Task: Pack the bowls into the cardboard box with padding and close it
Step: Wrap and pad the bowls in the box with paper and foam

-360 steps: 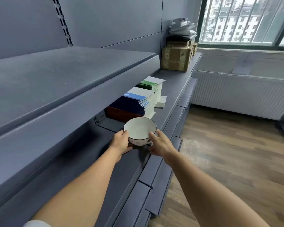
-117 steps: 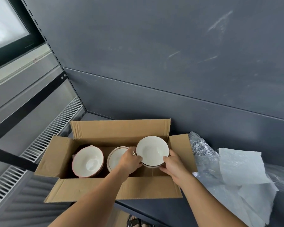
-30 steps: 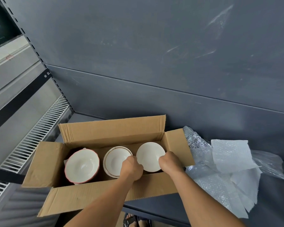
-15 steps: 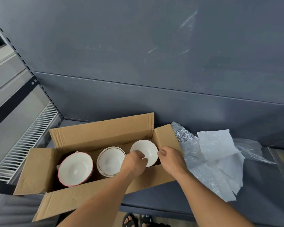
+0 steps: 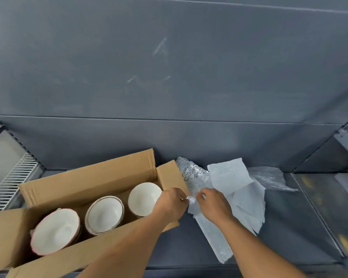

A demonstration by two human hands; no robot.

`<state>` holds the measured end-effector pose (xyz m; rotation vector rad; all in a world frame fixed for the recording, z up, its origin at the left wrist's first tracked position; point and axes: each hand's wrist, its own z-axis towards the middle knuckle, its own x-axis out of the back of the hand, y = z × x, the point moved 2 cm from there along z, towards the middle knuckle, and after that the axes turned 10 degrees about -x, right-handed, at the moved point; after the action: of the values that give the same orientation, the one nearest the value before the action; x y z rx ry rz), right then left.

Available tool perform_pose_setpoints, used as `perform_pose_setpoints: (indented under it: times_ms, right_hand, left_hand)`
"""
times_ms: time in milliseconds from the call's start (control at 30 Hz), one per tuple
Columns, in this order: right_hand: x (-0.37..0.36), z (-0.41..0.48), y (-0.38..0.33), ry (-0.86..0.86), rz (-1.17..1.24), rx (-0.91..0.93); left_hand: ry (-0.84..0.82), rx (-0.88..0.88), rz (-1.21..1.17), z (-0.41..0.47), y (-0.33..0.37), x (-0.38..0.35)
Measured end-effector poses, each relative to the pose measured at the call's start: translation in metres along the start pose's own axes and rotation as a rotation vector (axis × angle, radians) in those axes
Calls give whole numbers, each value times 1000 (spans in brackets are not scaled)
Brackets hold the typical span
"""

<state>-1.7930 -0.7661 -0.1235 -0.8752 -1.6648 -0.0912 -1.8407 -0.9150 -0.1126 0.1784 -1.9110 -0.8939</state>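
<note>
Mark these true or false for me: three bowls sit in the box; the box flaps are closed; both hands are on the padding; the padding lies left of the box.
1. Three bowls sit in the cardboard box: true.
2. The box flaps are closed: false, they stand open.
3. The left hand and right hand are both at the padding: true, pinching its near edge.
4. The padding lies left of the box: false, it lies to its right on the shelf.

The third white ceramic bowl now sits released in the open brown cardboard box. Both hands, left hand and right hand, have moved right to pinch the crinkled clear bubble wrap.
</note>
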Motion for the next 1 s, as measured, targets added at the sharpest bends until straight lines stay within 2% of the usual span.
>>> perform_pose_setpoints:
  times_ms: [167,333,533,667,800,1000]
  right_hand:
    - [27,13,63,2,38,-117]
    - [42,29,111,-44,175,-237]
    - [48,65,128,-71,391,-363]
    - [49,89,126,-101,587,-503]
    - [44,102,130,-122,679,-574]
    - [65,102,124,-215,779,-497]
  left_hand:
    - [-80,-56,55,23,50,-36]
    - [-151,-20,43,45,79,-65]
    - [-173,26,37,64,97,-82]
    - [-162,51,4,75,103,-83]
    - [-140,103,-28,85,101,-79]
    - [-1,181,-82,92,101,-62]
